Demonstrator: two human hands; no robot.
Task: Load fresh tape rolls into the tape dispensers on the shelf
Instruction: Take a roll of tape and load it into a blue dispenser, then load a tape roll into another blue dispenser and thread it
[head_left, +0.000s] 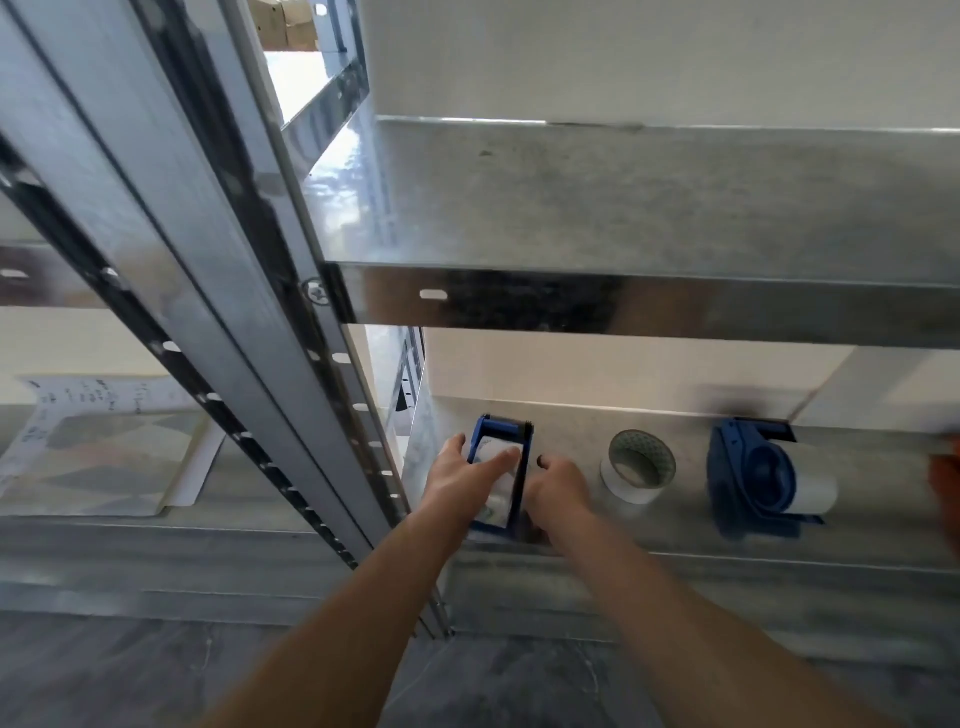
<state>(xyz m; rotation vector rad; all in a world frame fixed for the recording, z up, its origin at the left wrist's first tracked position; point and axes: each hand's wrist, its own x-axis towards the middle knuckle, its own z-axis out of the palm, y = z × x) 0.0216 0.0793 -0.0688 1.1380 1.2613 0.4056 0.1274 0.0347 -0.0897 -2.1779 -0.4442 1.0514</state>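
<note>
On shelf (571, 431), both hands around blue dispenser (501, 467), left hand (462, 480), right hand (558, 491).

Blue tape dispenser (500, 470), open-frame type; lies on the lower metal shelf (571, 441) near its left upright, long axis running away from me; a white tape roll (496, 467) sits inside the frame, partly covered by my fingers; my left hand (462, 480) lies over its left side and top, my right hand (558, 491) is against its right side. Loose tape roll (638, 466), white with a greyish core, hollow centre facing up and slightly tilted; lies on the same shelf, just right of my right hand. Second blue tape dispenser (758, 475); lies on its side further right, white roll already mounted, blurred.
</note>
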